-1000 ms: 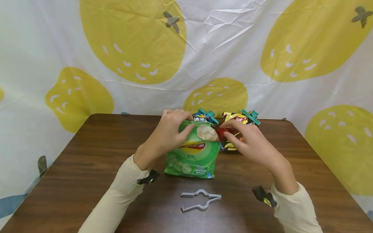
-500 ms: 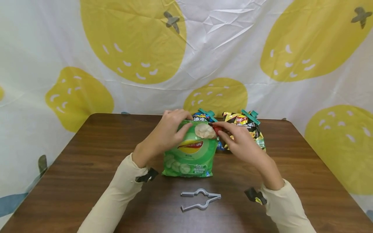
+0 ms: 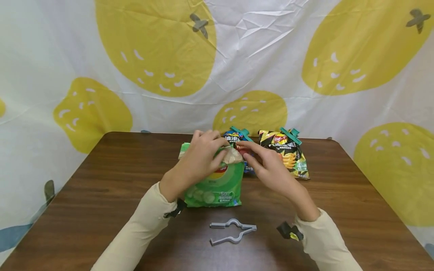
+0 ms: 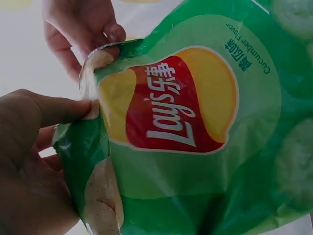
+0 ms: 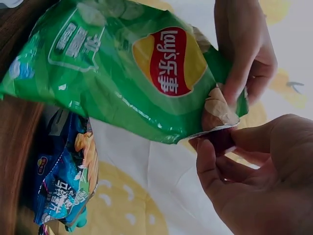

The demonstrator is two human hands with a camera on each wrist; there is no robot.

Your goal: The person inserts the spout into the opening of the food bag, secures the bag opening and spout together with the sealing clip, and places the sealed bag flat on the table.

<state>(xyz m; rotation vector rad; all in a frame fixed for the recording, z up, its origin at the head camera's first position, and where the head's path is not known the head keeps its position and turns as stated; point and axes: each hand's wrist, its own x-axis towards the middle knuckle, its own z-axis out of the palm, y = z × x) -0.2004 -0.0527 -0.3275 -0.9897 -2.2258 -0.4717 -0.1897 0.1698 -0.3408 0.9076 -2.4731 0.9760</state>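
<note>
A green bag of cucumber-flavour Lay's chips (image 3: 213,190) is upright over the middle of the table, its top edge bent over in a fold. My left hand (image 3: 200,158) pinches that top, thumb on the printed front (image 4: 166,105) and fingers behind it. At the bag's upper right corner, my right hand (image 3: 272,167) pinches a small dark red object (image 5: 222,140) between thumb and fingers. The fingers cover most of this object, so its kind cannot be made out. It touches the bag's edge in the right wrist view.
Behind stand a blue chip bag (image 5: 63,181) and a black-and-yellow chip bag (image 3: 288,156), each with a green clip (image 3: 291,136) on top. Nearer the front, a grey V-shaped plastic tool (image 3: 218,225) lies on the brown table (image 3: 112,195). A lemon-print cloth (image 3: 237,64) hangs behind.
Both hands and the green bag have shifted left. The bag's top has folded over further, and the right hand has moved left with the red object. More of the black-and-yellow bag shows.
</note>
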